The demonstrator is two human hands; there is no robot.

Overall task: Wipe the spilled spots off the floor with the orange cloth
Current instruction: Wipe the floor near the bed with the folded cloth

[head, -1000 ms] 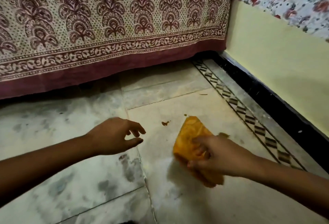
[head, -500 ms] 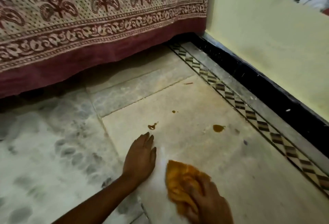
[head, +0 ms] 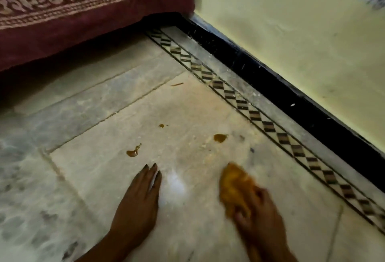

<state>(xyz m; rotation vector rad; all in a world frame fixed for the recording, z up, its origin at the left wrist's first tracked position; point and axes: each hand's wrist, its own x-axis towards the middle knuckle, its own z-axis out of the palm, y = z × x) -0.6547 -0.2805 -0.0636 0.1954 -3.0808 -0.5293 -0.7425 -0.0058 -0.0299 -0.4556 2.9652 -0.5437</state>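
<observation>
1. Orange cloth (head: 235,188) sits bunched on the marble floor (head: 104,178), pinned under my right hand (head: 260,220); its crumpled front pokes out beyond my fingertips.
2. My right hand's fingers (head: 242,216) curl down and clutch the cloth's near end. Both hand and cloth are blurred.
3. My left hand (head: 137,205) lies palm down on the floor, fingers (head: 149,176) stretched flat and close together, holding nothing.
4. Between my two hands shines a pale glare patch (head: 174,186) on the tile, just beside my left fingertips.
5. Ahead of my left fingertips, near them, lies a brown spill with a thin tail (head: 133,151).
6. Ahead of the cloth, apart from it, sits a rounder brown spot (head: 219,137).
7. Farther out beyond both hands is a tiny brown drop (head: 161,125), and past it a thin brown streak (head: 177,84).
8. To the right of my right hand runs a diamond-pattern tile border (head: 270,125), then a black skirting (head: 291,99) under a yellow wall (head: 302,42).
9. Far ahead of my left hand hangs a maroon printed bedcover (head: 83,11).
</observation>
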